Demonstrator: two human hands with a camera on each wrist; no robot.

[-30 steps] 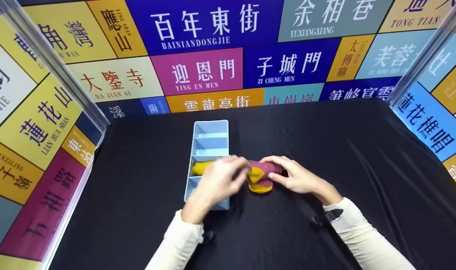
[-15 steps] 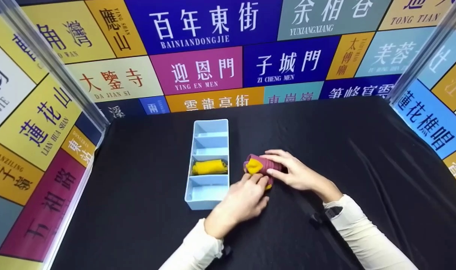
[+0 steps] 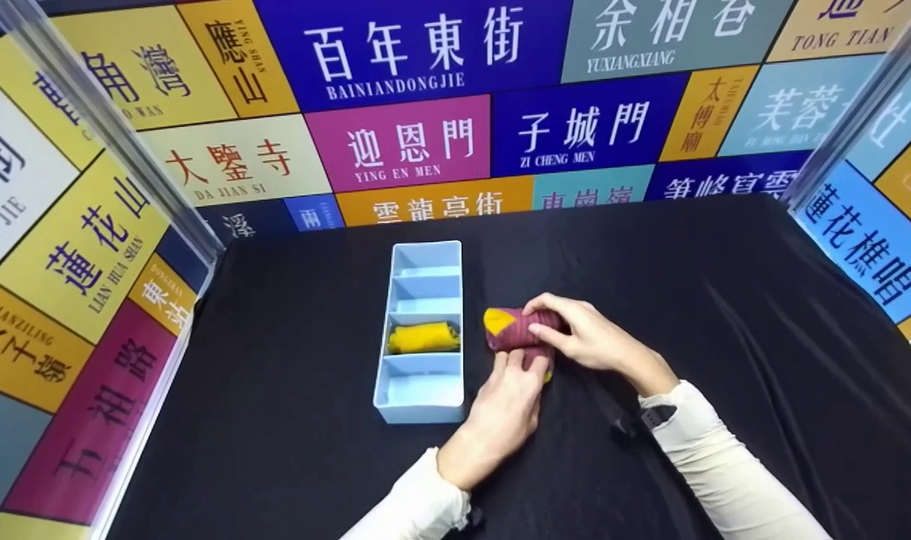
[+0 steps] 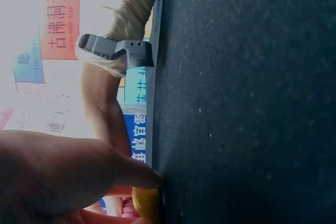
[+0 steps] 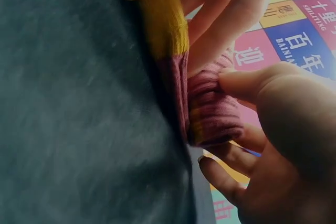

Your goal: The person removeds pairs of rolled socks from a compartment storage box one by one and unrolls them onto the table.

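Note:
A rolled maroon sock with yellow heel and toe [image 3: 517,331] lies on the black cloth just right of a light blue divided tray [image 3: 422,405]. My right hand [image 3: 583,337] grips the roll from the right, its fingers curled over the ribbed cuff [image 5: 210,114]. My left hand [image 3: 504,401] reaches from below, its fingers touching the roll's near side by the yellow end [image 5: 163,22]. In the left wrist view my left thumb [image 4: 126,174] presses down on the cloth beside a bit of yellow fabric [image 4: 144,203]. A rolled yellow sock [image 3: 424,337] sits in the tray's third compartment from the far end.
The black cloth [image 3: 726,300] covers the whole table. Walls with coloured sign panels [image 3: 395,142] close the back and both sides, with clear posts [image 3: 103,127] at the corners. The tray's other compartments hold nothing.
My left hand drew back from above the tray and came under the maroon roll's near side. The roll turned, so the yellow patch now shows at its upper left. My right hand kept its hold.

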